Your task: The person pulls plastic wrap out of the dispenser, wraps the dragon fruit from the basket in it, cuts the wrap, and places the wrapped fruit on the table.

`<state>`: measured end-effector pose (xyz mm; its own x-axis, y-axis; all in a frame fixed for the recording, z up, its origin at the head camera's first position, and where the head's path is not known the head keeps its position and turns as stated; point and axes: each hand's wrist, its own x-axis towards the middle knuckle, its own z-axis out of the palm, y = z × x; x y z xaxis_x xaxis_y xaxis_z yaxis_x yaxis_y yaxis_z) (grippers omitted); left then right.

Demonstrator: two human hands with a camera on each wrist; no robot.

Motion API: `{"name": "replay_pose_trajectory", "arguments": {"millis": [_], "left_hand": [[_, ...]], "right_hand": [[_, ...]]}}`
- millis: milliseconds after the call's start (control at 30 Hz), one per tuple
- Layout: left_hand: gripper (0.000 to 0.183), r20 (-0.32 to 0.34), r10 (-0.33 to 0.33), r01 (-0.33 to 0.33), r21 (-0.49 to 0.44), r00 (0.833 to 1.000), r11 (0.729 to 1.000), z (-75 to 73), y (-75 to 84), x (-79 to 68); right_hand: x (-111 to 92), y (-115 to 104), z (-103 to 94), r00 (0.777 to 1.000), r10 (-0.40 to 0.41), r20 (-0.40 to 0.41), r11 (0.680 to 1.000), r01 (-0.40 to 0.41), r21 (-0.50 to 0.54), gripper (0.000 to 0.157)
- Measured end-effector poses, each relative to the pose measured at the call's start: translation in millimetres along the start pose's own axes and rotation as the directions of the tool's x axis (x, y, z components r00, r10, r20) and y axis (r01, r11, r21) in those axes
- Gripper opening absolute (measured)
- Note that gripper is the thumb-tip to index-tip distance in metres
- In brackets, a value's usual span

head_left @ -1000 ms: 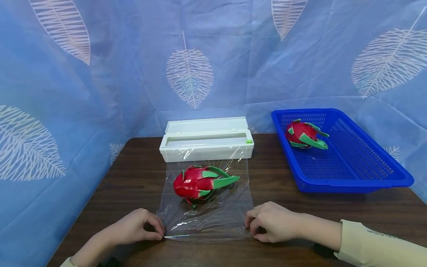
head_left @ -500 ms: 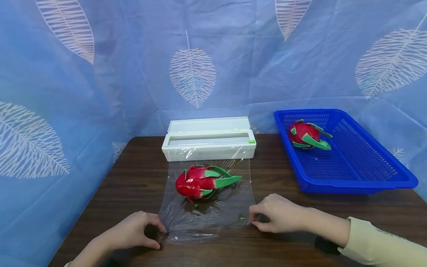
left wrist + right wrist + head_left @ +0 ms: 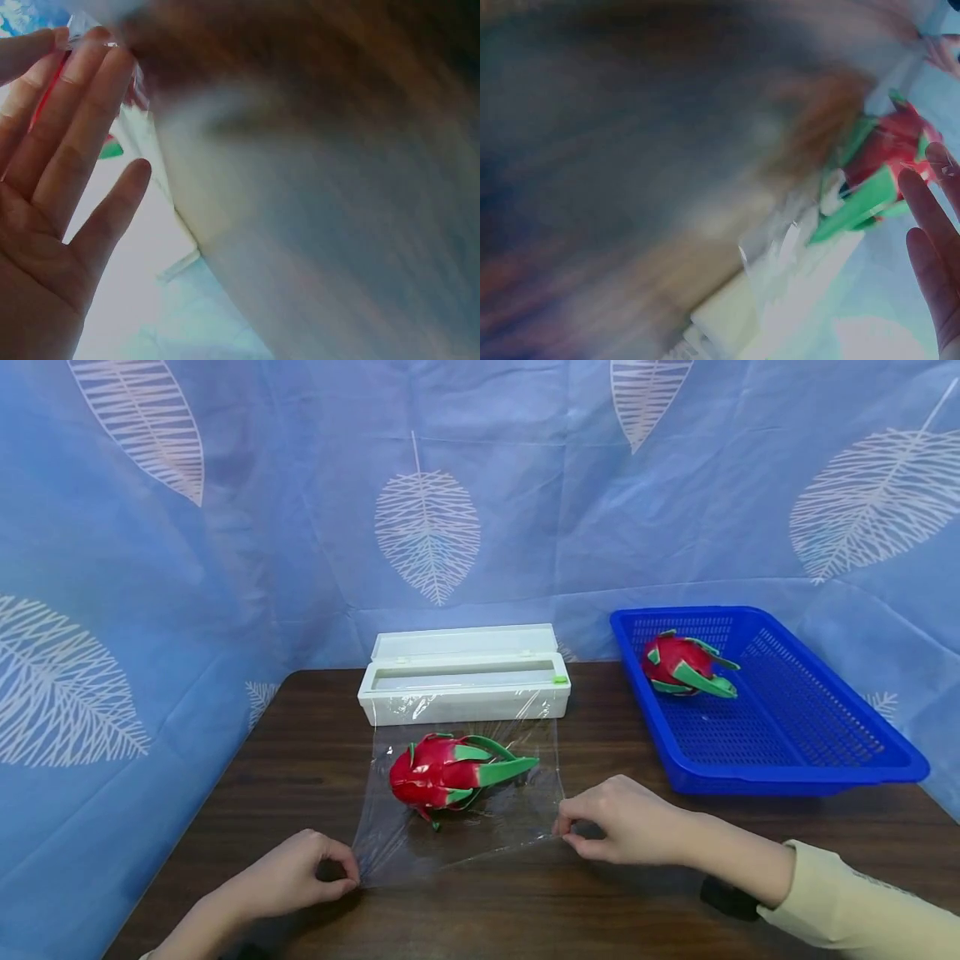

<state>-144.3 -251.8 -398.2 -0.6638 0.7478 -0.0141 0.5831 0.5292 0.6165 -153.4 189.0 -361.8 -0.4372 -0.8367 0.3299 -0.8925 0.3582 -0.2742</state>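
A red dragon fruit (image 3: pixel 442 772) with green scales lies on a sheet of clear cling film (image 3: pixel 401 852) in the head view. The film runs from a white cling film dispenser box (image 3: pixel 465 703) behind it, whose lid stands up. At the near left corner, my left hand (image 3: pixel 311 870) pinches the film between thumb and forefinger; the left wrist view (image 3: pixel 64 165) shows its other fingers stretched out. My right hand (image 3: pixel 618 822) pinches the near right corner, a little higher. In the right wrist view the dragon fruit (image 3: pixel 889 154) appears beside the right fingers (image 3: pixel 928 214).
A blue plastic basket (image 3: pixel 795 770) stands at the right, holding a second dragon fruit (image 3: pixel 682 664). All this is on a dark wooden table (image 3: pixel 285 760). A blue leaf-patterned cloth (image 3: pixel 315 527) hangs behind it. A green slider (image 3: pixel 560 679) sits on the dispenser's right end.
My right hand has lifted and moved away from the near edge, raising the film's right corner. My left hand parted its fingertips briefly and now pinches the left corner. The dragon fruit stays put.
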Motion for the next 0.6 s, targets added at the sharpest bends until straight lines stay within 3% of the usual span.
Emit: {"name": "replay_pose_trajectory", "arguments": {"millis": [167, 300, 467, 600], "left_hand": [[0.008, -0.075, -0.019, 0.016, -0.042, 0.997, 0.999, -14.8, 8.1, -5.7], [0.007, -0.148, -0.003, 0.0, -0.022, 0.989, 1.0, -30.1, 12.7, -3.3], [0.01, -0.224, 0.012, -0.009, 0.013, 0.975, 1.0, -42.5, 7.6, 8.8], [0.009, -0.251, -0.063, 0.057, -0.03, 0.966, 0.998, -49.0, -0.2, 20.1]], "right_hand": [[7.4, 1.9, -10.2, 0.994, -0.055, -0.099, 0.995, 0.047, -0.086, 0.018], [14.4, 6.3, -18.8, 0.99, -0.032, -0.141, 0.991, 0.013, -0.134, 0.013], [25.6, 14.9, -20.8, 0.978, 0.072, -0.196, 0.986, -0.1, -0.135, 0.018], [37.4, 24.3, -17.3, 0.951, 0.189, -0.246, 0.969, -0.222, -0.111, 0.017]]}}
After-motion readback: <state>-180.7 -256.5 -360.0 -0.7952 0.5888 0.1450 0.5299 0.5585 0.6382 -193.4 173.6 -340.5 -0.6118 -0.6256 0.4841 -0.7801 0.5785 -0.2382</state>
